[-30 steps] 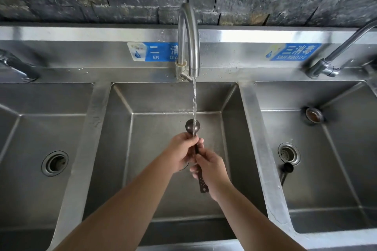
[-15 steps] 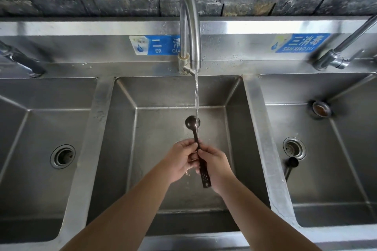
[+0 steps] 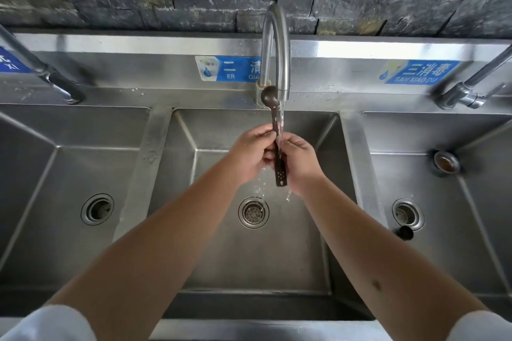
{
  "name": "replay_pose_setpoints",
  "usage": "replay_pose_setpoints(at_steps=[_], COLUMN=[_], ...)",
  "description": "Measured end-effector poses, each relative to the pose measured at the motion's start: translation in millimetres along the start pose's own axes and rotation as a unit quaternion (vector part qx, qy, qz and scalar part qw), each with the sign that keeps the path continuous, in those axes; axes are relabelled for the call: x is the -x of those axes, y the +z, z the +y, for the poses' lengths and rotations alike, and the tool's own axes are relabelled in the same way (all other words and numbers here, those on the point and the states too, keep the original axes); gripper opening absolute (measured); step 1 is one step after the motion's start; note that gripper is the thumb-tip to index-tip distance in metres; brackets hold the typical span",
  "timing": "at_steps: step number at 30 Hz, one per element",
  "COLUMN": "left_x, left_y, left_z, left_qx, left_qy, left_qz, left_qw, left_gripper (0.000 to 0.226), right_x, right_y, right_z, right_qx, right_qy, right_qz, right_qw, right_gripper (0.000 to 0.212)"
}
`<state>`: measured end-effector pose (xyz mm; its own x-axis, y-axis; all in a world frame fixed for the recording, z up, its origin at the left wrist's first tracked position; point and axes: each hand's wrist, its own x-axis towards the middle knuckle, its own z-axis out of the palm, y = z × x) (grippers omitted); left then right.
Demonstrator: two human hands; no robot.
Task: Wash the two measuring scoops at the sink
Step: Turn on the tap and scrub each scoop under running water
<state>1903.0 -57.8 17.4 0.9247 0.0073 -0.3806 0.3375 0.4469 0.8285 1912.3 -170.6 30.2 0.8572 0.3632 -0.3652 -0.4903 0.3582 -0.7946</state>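
A dark long-handled measuring scoop [image 3: 280,171] is held upright over the middle basin [image 3: 221,243], its round bowl up beside the faucet spout [image 3: 277,47]. My left hand [image 3: 249,152] and my right hand [image 3: 300,159] both grip its handle from either side. Water runs from the spout down along the handle and over my fingers. A second dark scoop [image 3: 405,232] lies in the right basin just below that basin's drain [image 3: 407,214]; only its bowl end shows.
The steel sink has three basins, each with a drain. A side faucet [image 3: 50,77] stands at the left and another faucet [image 3: 468,91] at the right. A small round fitting [image 3: 446,162] sits on the right basin's back wall. Dark stone tiles rise behind.
My hands have lifted the scoop up toward the spout; its bowl now sits beside the outlet. The view has tilted down, so the middle drain shows.
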Motion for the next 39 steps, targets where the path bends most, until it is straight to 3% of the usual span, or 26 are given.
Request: replay_pose_setpoints(at_steps=[10,16,24,27,32,39], left_x=[-8,19,68,84,103,109], left_y=[18,7,2,4,16,41], left_z=[13,-46,-105,-119,-142,-148], left_qx=[0.023,0.035,-0.031,-0.042,-0.012,0.016], left_qy=[0.005,-0.075,-0.206,-0.247,-0.28,-0.3], left_qz=[0.043,0.066,0.057,0.059,0.08,0.042], left_qw=[0.999,0.994,0.976,0.966,0.957,0.953], left_gripper=[0.03,0.021,0.008,0.008,0.01,0.021], right_x=[-9,31,98,116,140,158], right_y=[4,-23,-52,-62,-80,-90], right_z=[-10,32,71,79,87,82], right_qx=[0.061,0.097,-0.014,-0.025,0.131,0.37], right_qy=[-0.047,0.06,0.24,0.265,0.232,0.151], right_qz=[0.041,0.106,0.116,0.123,0.174,0.22], right_qw=[0.996,0.988,0.964,0.956,0.948,0.89], right_gripper=[0.019,0.017,0.024,0.026,0.016,0.01])
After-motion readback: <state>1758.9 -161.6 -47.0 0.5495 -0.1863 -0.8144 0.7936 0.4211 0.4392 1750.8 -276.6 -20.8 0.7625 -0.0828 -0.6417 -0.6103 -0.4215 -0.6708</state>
